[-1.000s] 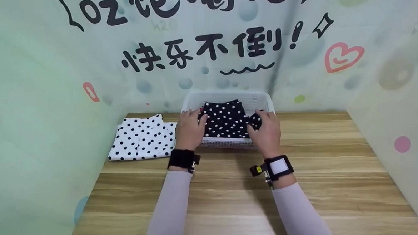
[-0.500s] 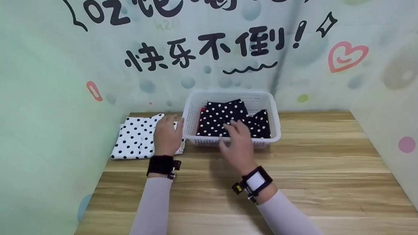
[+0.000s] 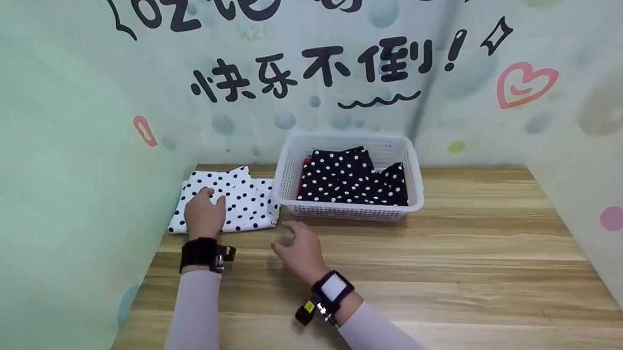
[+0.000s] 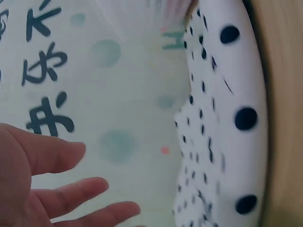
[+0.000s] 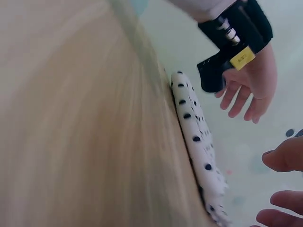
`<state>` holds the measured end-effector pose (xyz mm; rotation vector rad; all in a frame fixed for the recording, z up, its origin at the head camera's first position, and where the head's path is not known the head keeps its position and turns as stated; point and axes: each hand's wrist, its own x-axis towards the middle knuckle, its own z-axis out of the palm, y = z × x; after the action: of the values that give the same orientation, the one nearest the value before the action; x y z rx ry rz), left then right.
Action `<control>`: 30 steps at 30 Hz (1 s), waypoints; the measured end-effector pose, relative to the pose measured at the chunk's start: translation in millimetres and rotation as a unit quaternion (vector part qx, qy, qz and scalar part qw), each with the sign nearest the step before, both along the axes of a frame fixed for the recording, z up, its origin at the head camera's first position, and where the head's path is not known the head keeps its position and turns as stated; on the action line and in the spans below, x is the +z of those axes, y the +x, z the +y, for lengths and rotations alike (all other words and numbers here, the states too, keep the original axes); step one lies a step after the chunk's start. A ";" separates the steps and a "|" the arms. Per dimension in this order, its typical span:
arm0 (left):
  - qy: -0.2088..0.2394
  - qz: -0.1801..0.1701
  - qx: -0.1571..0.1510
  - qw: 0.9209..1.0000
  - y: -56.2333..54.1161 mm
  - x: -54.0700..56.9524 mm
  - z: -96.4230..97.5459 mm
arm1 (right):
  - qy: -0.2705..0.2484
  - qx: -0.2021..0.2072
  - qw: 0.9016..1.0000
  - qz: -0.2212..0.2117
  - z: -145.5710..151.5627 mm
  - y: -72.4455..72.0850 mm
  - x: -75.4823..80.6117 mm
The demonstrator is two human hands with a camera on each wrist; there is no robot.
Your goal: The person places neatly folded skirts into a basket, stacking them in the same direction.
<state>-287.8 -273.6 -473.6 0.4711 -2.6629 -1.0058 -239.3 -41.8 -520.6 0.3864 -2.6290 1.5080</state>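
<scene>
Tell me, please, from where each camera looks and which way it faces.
Head: worn on the head, facing forward and down at table, basket and white dotted cloth; left grip, right grip and sleeves show.
Left wrist: on that wrist, facing the cloth's edge and the backdrop; part of left grip shows.
Right wrist: on that wrist, facing across table to cloth; parts of both grips show.
Both wrist views share cloth, backdrop and left grip.

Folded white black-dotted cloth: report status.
Left hand empty, above folded white black-dotted cloth. Right hand empty, short of it. Cloth on brown wooden table, nothing atop.
</scene>
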 end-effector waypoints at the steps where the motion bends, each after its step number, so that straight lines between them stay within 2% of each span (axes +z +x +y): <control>1: -0.003 -0.014 0.006 1.000 0.2 -2.3 -3.5 | -0.015 0.001 1.000 -0.023 -4.7 -0.3 -2.3; 4: -0.011 -0.054 0.018 0.998 0.0 -11.0 -11.2 | -0.074 0.012 0.993 -0.090 -15.3 -2.2 -9.0; 8: -0.023 -0.093 0.042 0.995 -1.7 -21.3 -20.3 | -0.151 0.028 0.974 -0.164 -19.7 -5.4 -15.2; 12: -0.056 -0.107 0.078 0.990 -3.1 -27.5 -34.2 | -0.212 0.042 0.958 -0.190 -16.8 -13.5 -20.7; 14: -0.073 -0.107 0.086 0.988 -3.3 -30.2 -42.0 | -0.249 0.052 0.947 -0.196 -14.4 -18.5 -22.7; 17: -0.072 -0.112 0.077 0.988 -3.0 -35.0 -51.7 | -0.303 0.069 0.927 -0.211 -11.7 -24.0 -24.3; 20: -0.061 -0.131 0.068 0.987 -0.9 -39.4 -57.3 | -0.345 0.079 0.904 -0.238 -11.2 -26.4 -24.2; 22: -0.059 -0.143 0.064 0.986 0.8 -41.7 -60.1 | -0.361 0.077 0.894 -0.255 -11.2 -26.9 -23.9; 25: -0.054 -0.146 0.057 0.986 5.0 -42.3 -63.0 | -0.376 0.060 0.882 -0.278 -10.3 -26.4 -22.0; 30: -0.041 -0.148 0.020 0.988 16.4 -39.2 -72.4 | -0.390 0.038 0.870 -0.299 -9.0 -26.2 -16.4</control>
<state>-271.4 -345.9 -512.7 0.7026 -2.9275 -0.8690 -265.5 -50.8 -537.0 -0.0784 -2.0219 2.8824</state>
